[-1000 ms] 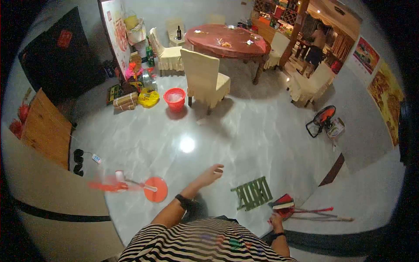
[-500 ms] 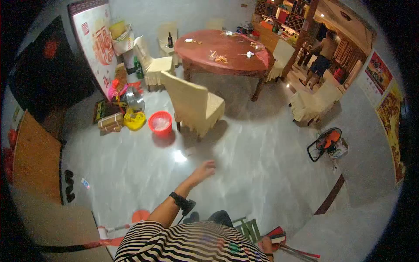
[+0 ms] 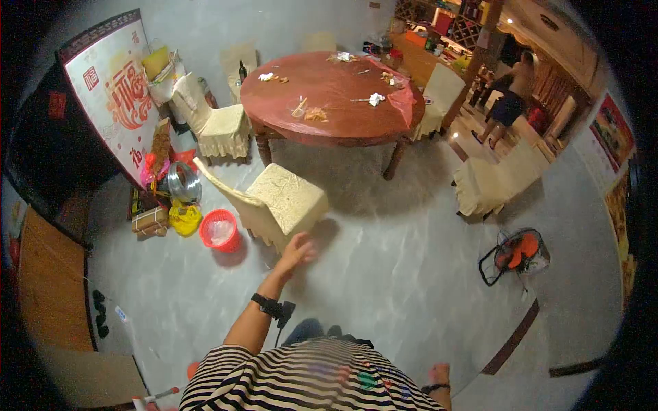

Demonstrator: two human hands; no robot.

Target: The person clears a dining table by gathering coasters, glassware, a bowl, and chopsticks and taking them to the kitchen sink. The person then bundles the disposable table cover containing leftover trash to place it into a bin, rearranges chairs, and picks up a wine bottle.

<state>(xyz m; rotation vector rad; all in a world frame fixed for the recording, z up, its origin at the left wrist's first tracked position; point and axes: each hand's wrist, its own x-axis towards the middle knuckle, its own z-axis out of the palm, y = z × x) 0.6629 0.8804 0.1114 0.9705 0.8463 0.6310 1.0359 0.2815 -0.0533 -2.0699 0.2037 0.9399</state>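
My left hand (image 3: 297, 252) is stretched forward, slightly blurred, with its fingers partly spread and nothing in them. It overlaps the lower edge of a cream-covered chair (image 3: 288, 198) in the view; contact cannot be made out. A black strap with a small device is round my left wrist. My right hand (image 3: 439, 375) hangs low at the bottom right, its fingers small and smeared. Beyond the chair is a round table (image 3: 295, 89) under a reddish cover, with crumpled tissues and scraps on it.
Left of the chair are a red basket (image 3: 220, 231) with a plastic liner, a yellow bag (image 3: 185, 218) and a tied cardboard bundle (image 3: 150, 221). A fan (image 3: 515, 255) sits on the floor at right. Another person (image 3: 510, 103) is in the back right.
The view has moved forward, bringing the chair, basket and table nearer. My left hand now overlaps the chair. The green slatted stool and the dustpan near my right hand have gone from view.
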